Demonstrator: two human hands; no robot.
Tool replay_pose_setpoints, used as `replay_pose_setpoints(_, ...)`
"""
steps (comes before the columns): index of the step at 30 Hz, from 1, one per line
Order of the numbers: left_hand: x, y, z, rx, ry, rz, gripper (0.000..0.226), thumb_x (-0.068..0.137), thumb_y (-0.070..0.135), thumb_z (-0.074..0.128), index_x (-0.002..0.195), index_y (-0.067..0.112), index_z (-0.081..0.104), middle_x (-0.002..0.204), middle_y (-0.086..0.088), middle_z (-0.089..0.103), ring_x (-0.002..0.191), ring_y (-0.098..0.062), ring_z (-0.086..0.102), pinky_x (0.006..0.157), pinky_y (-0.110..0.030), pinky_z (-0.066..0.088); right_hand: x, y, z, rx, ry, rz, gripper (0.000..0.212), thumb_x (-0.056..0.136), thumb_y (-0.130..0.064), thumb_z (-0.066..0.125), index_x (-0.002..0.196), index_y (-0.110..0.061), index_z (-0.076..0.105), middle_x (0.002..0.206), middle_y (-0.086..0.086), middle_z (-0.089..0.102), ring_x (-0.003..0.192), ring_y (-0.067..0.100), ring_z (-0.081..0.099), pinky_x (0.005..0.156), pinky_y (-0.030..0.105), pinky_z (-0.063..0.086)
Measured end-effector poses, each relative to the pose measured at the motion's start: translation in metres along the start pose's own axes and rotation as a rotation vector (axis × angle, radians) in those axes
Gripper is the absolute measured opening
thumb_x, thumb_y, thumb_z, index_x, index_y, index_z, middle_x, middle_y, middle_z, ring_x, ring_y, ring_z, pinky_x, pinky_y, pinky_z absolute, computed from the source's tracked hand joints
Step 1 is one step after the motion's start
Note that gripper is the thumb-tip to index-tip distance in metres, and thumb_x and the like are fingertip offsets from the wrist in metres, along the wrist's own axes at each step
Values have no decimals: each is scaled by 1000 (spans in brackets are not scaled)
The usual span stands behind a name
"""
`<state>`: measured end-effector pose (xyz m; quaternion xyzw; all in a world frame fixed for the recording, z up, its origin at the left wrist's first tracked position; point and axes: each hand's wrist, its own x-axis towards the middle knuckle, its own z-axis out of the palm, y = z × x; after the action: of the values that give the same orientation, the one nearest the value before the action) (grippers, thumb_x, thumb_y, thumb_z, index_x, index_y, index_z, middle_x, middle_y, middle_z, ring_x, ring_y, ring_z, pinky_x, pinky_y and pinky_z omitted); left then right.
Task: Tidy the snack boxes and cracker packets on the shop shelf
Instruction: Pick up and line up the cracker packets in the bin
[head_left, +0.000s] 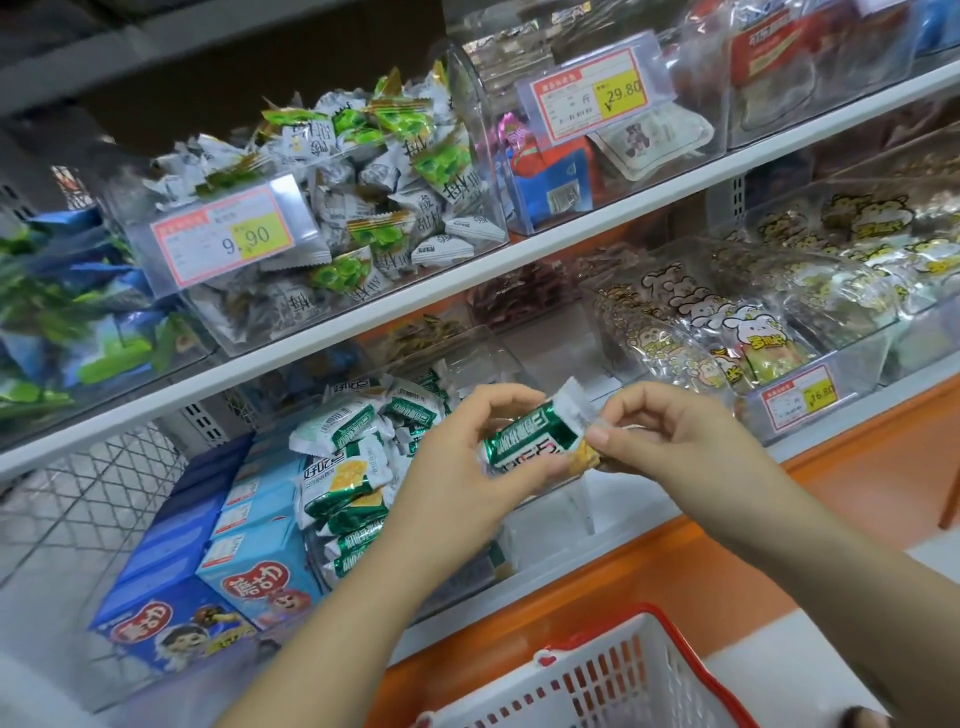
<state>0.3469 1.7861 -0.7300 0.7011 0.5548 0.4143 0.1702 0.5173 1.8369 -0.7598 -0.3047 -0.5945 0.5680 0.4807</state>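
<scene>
Your left hand (467, 467) grips the green cracker packet (527, 441) by its body, your right hand (670, 431) pinches its end, likely squaring it for the pile (348, 473) beside it.

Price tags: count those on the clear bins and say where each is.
3. The 9.90 tag fronts the sweets bin, upper shelf, left; the 29.80 tag fronts the next bin rightward; the 6.80 tag fronts the rabbit-packet bin, shelf below, right. More may be hidden.

Bright even light, glare on clear bins (322, 312), blurred, curved edges
</scene>
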Motion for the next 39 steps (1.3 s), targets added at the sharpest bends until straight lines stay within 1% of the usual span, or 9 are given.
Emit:
replay_pose_setpoints(4, -24, -12, -8, -1, 105, -64, 33, 68, 39, 74, 95, 47, 57, 97, 29, 63, 91, 2, 61, 81, -25, 51, -4, 4, 9, 33, -85, 14, 9, 86, -3, 61, 80, -8, 55, 77, 4, 67, 77, 16, 68, 77, 23, 56)
replay_pose_setpoints(12, -64, -33, -30, 257, 133, -14, 38, 75, 29, 76, 95, 52, 52, 107, 34, 58, 98, 11, 54, 83, -10, 42, -15, 15, 46, -267, -175, -98, 8, 78, -10, 71, 81, -16, 67, 86, -4, 72, 79, 4, 67, 72, 14, 51)
replay_pose_setpoints(19, -84, -50, -28, -298, 304, -221, 14, 74, 24, 70, 83, 32, 63, 83, 17, 71, 83, 0, 66, 76, -16, 51, -12, 28, 61, -178, -133, -9, 14, 67, -23, 70, 71, -12, 62, 68, 1, 71, 68, 8, 68, 63, 9, 48)
replay_pose_setpoints(24, -92, -54, -34, -235, 327, -209, 14, 88, 10, 61, 81, 22, 62, 71, 6, 66, 67, -13, 61, 63, -29, 52, -18, 31, 65, -194, -155, 46, 18, 65, -25, 69, 72, -10, 63, 70, 3, 71, 69, 8, 67, 67, 10, 49)
replay_pose_setpoints(26, -95, -56, -34, -192, 353, -198, 9, 92, 16, 56, 84, 20, 57, 66, -8, 55, 60, -28, 49, 56, -38, 43, -22, 31, 68, -203, -157, 64, 24, 67, -28, 67, 72, -6, 59, 69, 7, 70, 70, 12, 68, 69, 13, 51)
replay_pose_setpoints(29, -99, -59, -32, -139, 359, -179, 11, 96, 21, 48, 85, 21, 51, 59, 0, 44, 50, -7, 37, 47, -23, 33, -25, 32, 75, -218, -146, 88, 29, 70, -36, 62, 69, -9, 52, 74, 26, 65, 79, 34, 67, 81, 32, 56)
replay_pose_setpoints(32, -101, -56, -27, -137, 307, -248, 12, 98, 25, 43, 88, 22, 48, 48, 8, 36, 44, -4, 30, 45, -18, 27, -29, 35, 83, -304, -131, 81, 39, 78, -47, 53, 78, -8, 53, 68, 17, 63, 66, 35, 57, 75, 40, 49)
replay_pose_setpoints(35, -98, -58, -27, -261, 223, -409, 13, 94, 34, 49, 94, 22, 53, 52, 3, 47, 53, -7, 41, 58, -21, 40, -31, 40, 86, -316, -73, 140, 27, 92, -39, 49, 85, -14, 56, 64, 13, 59, 59, 18, 48, 63, 36, 40)
replay_pose_setpoints(39, -95, -57, -29, -640, 53, -628, 43, 66, 37, 65, 105, 22, 56, 60, 17, 62, 62, -5, 60, 90, -46, 52, -30, 37, 82, -163, -31, 283, 20, 95, -31, 50, 83, -16, 58, 80, 12, 71, 69, 21, 62, 73, 43, 47)
